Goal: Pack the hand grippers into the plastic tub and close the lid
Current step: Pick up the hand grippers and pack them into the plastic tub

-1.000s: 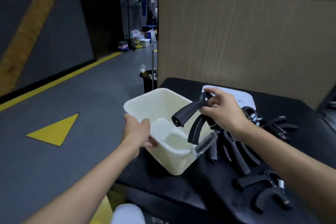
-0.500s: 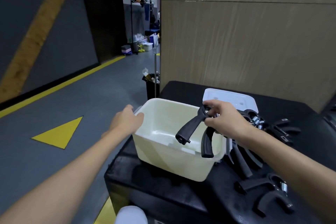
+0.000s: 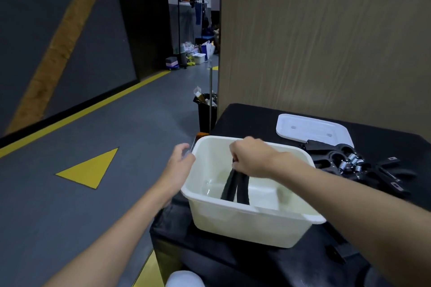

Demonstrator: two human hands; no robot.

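My right hand [image 3: 251, 158] grips one hand gripper [image 3: 235, 187], its handles pointing straight down into the plastic tub [image 3: 233, 226] beneath. My left hand [image 3: 180, 161], fingers loose and empty, flanks the rim.

The open white tub [image 3: 245, 228] sits upright at the table's [image 3: 251, 116] left edge, one black gripper [image 3: 235, 187] handles-down inside, its white lid [image 3: 312, 129] lying flat behind, just beside the heaped black grippers [image 3: 345, 161]
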